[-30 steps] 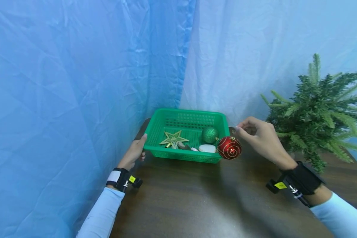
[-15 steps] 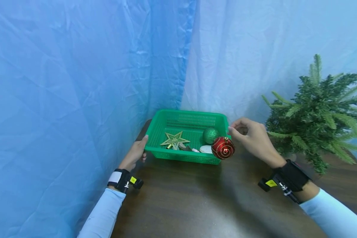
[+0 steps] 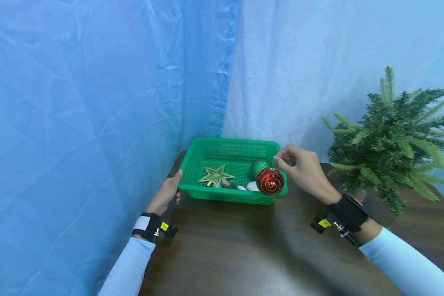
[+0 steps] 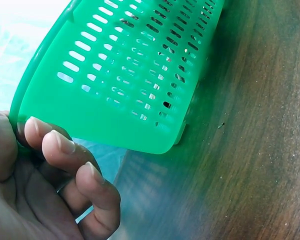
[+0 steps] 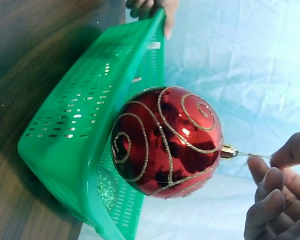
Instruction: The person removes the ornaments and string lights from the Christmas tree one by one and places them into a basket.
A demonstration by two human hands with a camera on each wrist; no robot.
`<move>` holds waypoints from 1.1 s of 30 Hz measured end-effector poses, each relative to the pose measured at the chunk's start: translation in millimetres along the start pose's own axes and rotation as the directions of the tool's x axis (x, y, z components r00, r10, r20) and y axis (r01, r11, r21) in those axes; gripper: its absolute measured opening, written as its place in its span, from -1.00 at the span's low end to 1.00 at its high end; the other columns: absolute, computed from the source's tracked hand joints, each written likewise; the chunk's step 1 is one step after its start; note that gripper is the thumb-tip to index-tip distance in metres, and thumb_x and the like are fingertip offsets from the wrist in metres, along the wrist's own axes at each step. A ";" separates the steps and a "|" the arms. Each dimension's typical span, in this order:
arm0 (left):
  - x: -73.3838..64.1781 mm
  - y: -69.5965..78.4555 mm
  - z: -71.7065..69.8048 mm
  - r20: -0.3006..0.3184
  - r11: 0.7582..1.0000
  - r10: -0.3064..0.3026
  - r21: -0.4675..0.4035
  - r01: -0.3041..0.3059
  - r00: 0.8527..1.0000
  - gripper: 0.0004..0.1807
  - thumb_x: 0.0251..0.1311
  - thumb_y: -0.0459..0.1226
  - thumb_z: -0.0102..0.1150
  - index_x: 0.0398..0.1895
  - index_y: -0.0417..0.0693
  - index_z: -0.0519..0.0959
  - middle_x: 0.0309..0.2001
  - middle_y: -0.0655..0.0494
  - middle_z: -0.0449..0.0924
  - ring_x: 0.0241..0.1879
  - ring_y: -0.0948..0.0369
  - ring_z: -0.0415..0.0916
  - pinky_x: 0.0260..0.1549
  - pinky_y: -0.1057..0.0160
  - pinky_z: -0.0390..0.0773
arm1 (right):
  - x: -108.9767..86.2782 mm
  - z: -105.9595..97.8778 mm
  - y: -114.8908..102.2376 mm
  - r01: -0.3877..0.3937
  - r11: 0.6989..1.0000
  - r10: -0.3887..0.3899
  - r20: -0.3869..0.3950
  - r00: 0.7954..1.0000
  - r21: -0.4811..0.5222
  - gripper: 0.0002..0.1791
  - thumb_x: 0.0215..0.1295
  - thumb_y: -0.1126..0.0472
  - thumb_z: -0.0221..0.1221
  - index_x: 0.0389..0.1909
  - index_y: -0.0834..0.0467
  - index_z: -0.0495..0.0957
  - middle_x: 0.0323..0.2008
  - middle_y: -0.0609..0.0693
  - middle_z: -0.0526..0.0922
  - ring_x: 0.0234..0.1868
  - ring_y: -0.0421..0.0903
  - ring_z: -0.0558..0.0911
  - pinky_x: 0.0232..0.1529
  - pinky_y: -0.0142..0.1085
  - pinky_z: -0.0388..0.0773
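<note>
A red bauble (image 3: 269, 181) with gold glitter swirls hangs from my right hand (image 3: 304, 169), whose thumb and fingertip pinch its thin loop, plain in the right wrist view. The bauble (image 5: 167, 142) hangs at the near right corner of a green plastic basket (image 3: 229, 196). My left hand (image 3: 165, 192) grips the basket's left rim; its fingers (image 4: 97, 185) curl under that rim in the left wrist view. Inside lie a gold star (image 3: 216, 174), a green glitter bauble (image 3: 258, 167), a white item (image 3: 252, 186) and several small pieces, partly hidden by the near wall.
A small artificial fir tree (image 3: 390, 139) stands on the right of the dark wooden table (image 3: 222, 246). Blue cloth (image 3: 107, 123) hangs along the left side, with paler cloth (image 3: 288, 74) behind the basket.
My right hand has moved left with the red bauble, from beside the basket's right end to over its near right corner. My left hand stays on the rim.
</note>
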State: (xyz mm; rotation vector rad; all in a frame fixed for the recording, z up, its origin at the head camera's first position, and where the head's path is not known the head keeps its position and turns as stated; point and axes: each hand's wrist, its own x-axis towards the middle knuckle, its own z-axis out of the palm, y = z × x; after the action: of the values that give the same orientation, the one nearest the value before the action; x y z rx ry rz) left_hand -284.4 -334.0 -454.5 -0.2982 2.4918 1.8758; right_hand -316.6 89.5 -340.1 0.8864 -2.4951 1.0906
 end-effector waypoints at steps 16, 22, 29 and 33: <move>-0.6 5.9 2.1 0.012 1.000 -0.031 -0.003 0.031 0.999 -0.41 0.60 0.18 -0.25 -0.38 -0.12 0.38 -0.65 0.06 0.30 -0.65 0.18 0.32 -0.51 0.17 0.49 | 16.9 9.8 -0.6 0.040 0.999 -0.040 0.004 0.999 -0.010 -0.79 0.60 0.06 0.11 0.02 0.09 0.59 -0.37 -0.06 0.57 -0.46 -0.07 0.40 -0.32 -0.14 0.30; -15.2 24.8 3.6 0.033 1.000 -0.023 0.005 0.023 0.999 -0.43 0.65 0.08 -0.27 -0.41 -0.15 0.39 -0.65 0.04 0.31 -0.65 0.15 0.34 -0.47 0.11 0.52 | 19.9 21.5 1.7 0.023 0.999 -0.025 0.059 0.998 0.029 -0.81 0.59 0.11 0.12 0.01 0.12 0.58 -0.16 -0.01 0.64 -0.26 -0.10 0.52 -0.11 -0.13 0.42; 2.4 0.4 1.1 -0.007 0.999 -0.033 -0.007 0.033 0.999 -0.37 0.56 0.24 -0.22 -0.38 -0.10 0.42 -0.66 0.10 0.31 -0.67 0.20 0.32 -0.53 0.18 0.49 | 21.6 35.4 7.7 0.009 0.999 -0.013 0.102 0.995 0.041 -0.87 0.59 0.14 0.13 -0.05 0.09 0.59 -0.11 -0.02 0.68 -0.13 -0.10 0.59 0.00 -0.14 0.48; 1.7 -1.0 1.7 -0.024 1.000 -0.026 -0.004 0.026 0.999 -0.34 0.51 0.30 -0.20 -0.40 -0.09 0.41 -0.67 0.11 0.31 -0.68 0.22 0.32 -0.55 0.20 0.49 | 20.1 45.4 13.5 0.020 0.998 -0.026 0.126 0.992 0.052 -0.89 0.56 0.16 0.17 -0.08 0.10 0.60 -0.11 0.01 0.70 -0.31 -0.08 0.65 -0.19 -0.18 0.56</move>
State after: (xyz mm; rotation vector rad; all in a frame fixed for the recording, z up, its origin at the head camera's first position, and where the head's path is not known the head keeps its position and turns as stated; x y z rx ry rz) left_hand -286.1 -332.9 -456.2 -0.3535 2.4877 1.8790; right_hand -341.1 54.6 -369.0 1.0265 -2.5618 1.1283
